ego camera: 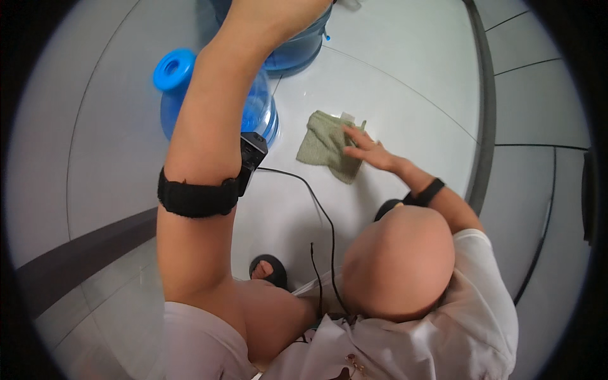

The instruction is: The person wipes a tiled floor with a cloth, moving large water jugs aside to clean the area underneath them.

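My left hand (297, 14) reaches to the top edge of the view, where its fingers are cut off; its wrist passes over a large blue water jug (304, 52). Below it, a second clear-blue jug (261, 99) with a bright blue collar and cap (173, 71) stands partly behind my forearm. My right hand (368, 149) is over the right side of a crumpled green cloth (325, 140), with its fingers apart. Whether the fingertips press on the cloth is not clear. A pale tag sticks out from the cloth's upper edge.
White floor tiles (408, 109) lie under everything, bordered by a dark strip (487, 95) at the right. A black cable (327, 218) runs from the device (251, 156) on my left forearm down to my lap. My knees and sandalled foot (268, 270) are close by.
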`<act>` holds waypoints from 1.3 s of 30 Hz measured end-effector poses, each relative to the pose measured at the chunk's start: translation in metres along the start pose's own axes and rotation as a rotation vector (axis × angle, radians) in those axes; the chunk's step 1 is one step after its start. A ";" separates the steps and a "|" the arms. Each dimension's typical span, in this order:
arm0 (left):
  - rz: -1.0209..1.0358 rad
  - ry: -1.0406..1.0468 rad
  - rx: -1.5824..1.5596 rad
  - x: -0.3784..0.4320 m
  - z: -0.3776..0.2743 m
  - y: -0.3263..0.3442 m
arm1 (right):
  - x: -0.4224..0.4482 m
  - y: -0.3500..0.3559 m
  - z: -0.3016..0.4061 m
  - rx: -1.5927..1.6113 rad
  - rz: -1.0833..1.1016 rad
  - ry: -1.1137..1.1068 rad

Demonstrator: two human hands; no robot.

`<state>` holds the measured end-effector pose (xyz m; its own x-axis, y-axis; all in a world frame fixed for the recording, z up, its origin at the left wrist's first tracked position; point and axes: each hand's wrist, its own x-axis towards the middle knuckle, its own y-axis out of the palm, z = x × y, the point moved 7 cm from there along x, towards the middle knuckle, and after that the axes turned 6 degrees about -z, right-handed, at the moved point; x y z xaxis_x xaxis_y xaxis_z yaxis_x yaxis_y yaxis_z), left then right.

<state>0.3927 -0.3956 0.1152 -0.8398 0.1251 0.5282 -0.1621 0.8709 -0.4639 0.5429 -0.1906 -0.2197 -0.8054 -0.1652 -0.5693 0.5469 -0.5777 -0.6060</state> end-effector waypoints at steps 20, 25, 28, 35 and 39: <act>0.321 0.397 -0.235 -0.054 -0.064 0.132 | -0.313 0.097 0.131 1.468 0.006 0.904; 0.733 0.365 -0.024 -0.087 -0.019 0.143 | -0.177 0.145 -0.014 0.293 -0.045 0.122; 1.075 0.256 0.150 -0.117 0.013 0.137 | -0.103 0.082 0.014 -0.046 -0.526 -0.036; 1.202 0.038 0.282 -0.178 0.059 0.148 | 0.021 0.089 0.034 -0.377 -0.550 -0.209; 1.215 0.042 0.507 -0.247 0.119 0.141 | 0.037 0.086 0.011 -0.337 -0.718 -0.329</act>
<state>0.5153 -0.3606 -0.1652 -0.5722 0.7192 -0.3942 0.4969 -0.0784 -0.8643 0.5576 -0.2551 -0.2870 -0.9793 -0.1042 0.1736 -0.1236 -0.3712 -0.9203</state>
